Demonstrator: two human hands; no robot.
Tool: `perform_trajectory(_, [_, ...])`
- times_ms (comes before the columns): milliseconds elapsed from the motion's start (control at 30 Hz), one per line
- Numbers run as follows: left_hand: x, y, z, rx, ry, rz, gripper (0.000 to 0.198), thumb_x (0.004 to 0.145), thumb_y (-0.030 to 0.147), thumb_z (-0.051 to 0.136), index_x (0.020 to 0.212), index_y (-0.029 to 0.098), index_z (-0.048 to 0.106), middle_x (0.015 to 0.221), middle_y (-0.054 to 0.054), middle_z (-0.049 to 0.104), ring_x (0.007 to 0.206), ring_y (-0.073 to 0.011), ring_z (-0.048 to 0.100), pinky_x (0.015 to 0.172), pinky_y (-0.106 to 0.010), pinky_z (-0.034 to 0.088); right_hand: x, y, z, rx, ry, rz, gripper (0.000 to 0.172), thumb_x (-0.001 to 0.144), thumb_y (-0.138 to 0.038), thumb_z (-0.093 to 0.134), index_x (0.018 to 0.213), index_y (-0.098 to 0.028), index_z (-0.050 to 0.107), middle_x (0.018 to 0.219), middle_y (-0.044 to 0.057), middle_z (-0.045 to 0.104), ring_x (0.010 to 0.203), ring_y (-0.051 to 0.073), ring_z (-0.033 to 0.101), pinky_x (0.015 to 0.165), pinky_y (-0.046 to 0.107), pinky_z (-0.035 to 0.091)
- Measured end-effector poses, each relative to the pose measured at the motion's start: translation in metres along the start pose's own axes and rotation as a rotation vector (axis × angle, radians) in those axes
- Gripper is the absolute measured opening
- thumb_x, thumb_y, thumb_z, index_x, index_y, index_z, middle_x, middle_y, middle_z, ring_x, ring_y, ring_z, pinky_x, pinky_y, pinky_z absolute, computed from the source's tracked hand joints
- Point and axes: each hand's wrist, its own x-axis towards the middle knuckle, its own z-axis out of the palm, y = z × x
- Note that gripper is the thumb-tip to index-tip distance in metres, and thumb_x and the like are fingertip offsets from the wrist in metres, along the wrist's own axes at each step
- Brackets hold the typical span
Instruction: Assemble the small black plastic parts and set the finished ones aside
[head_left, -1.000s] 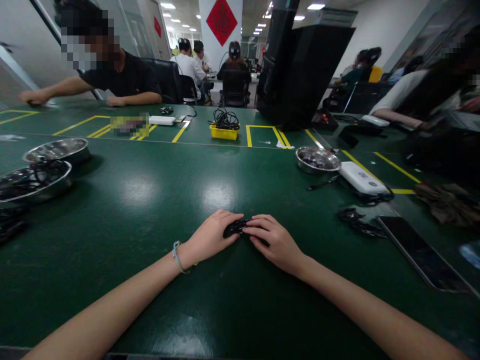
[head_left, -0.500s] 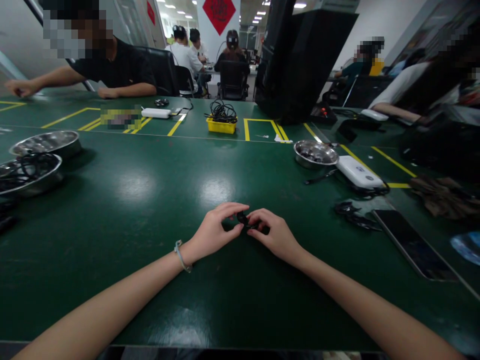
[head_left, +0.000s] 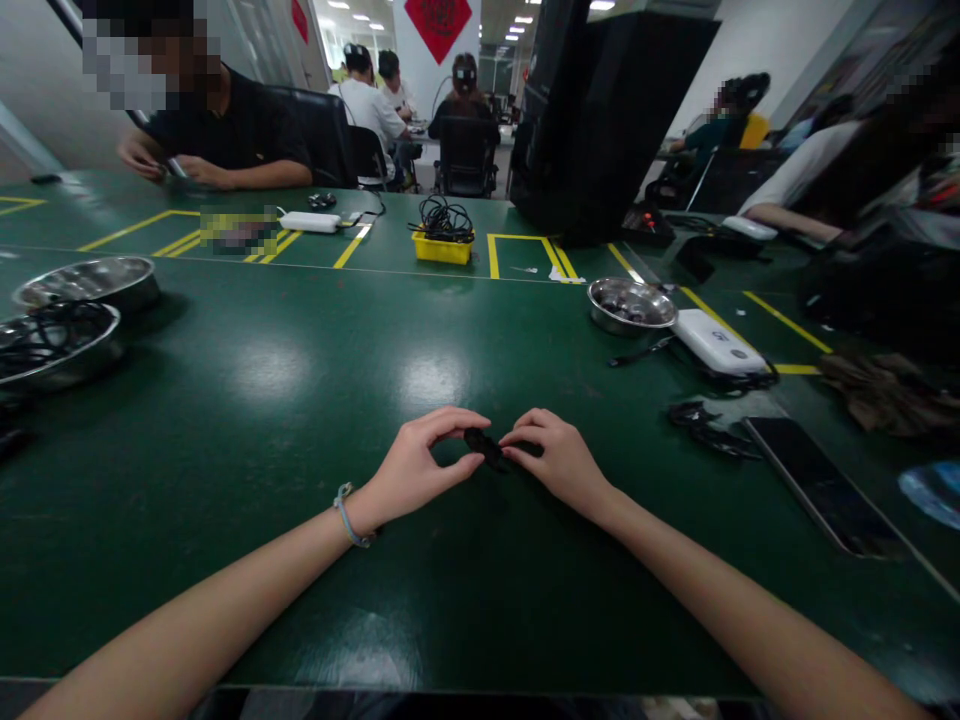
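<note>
A small black part (head_left: 483,446), its kind too dark to make out, is held just above the green table (head_left: 315,600) in front of me. My left hand (head_left: 427,458) grips its left end between thumb and fingers. At the other end, the thumb and fingertips of my right hand (head_left: 559,458) are pinched together on it. Black cable pieces (head_left: 709,428) lie on the table to the right of my right hand, beside a dark phone (head_left: 821,485).
Steel bowls (head_left: 94,345) with black cables stand at left; another steel bowl (head_left: 630,318) holds small dark pieces. Beside it lies a white power bank (head_left: 720,342). A yellow tray (head_left: 442,248) of cables sits farther back. A co-worker (head_left: 247,130) sits across the table.
The black part has turned and shows more of its length between my hands. My left hand has shifted slightly left. The co-worker's hands have come together around a small object.
</note>
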Motion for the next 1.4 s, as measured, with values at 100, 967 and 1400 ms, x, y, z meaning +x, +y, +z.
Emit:
perform_trajectory(100, [-0.001, 0.003, 0.002, -0.029, -0.030, 0.000, 0.028, 0.075, 0.014, 0.056, 0.103, 0.017, 0.056, 0.103, -0.006, 0.057, 0.093, -0.0158, 0.055, 0.083, -0.031, 0.047, 0.003, 0.003, -0.001, -0.028, -0.007, 0.023, 0.010, 0.075, -0.023, 0.058, 0.078, -0.020, 0.068, 0.078, 0.003, 0.059, 0.075, 0.015, 0.054, 0.065, 0.027, 0.041])
perform_trajectory(967, [-0.001, -0.017, 0.012, 0.322, -0.041, -0.043, 0.033, 0.072, 0.013, 0.058, 0.103, 0.020, 0.053, 0.099, -0.003, 0.059, 0.091, -0.0172, 0.055, 0.082, -0.033, 0.045, 0.002, 0.025, -0.039, 1.036, -0.232, 0.469, 0.016, 0.061, -0.026, 0.059, 0.060, -0.015, 0.047, 0.047, -0.008, 0.032, 0.040, 0.003, 0.025, 0.039, 0.019, 0.015])
perform_trajectory(1400, [0.001, -0.012, 0.012, 0.293, -0.093, -0.004, 0.032, 0.073, 0.012, 0.057, 0.103, 0.020, 0.053, 0.098, -0.003, 0.060, 0.091, -0.0178, 0.053, 0.082, -0.033, 0.044, 0.000, -0.004, -0.017, 0.460, -0.046, 0.187, 0.010, 0.073, -0.025, 0.053, 0.073, -0.016, 0.058, 0.062, -0.001, 0.054, 0.055, 0.009, 0.048, 0.051, 0.023, 0.037])
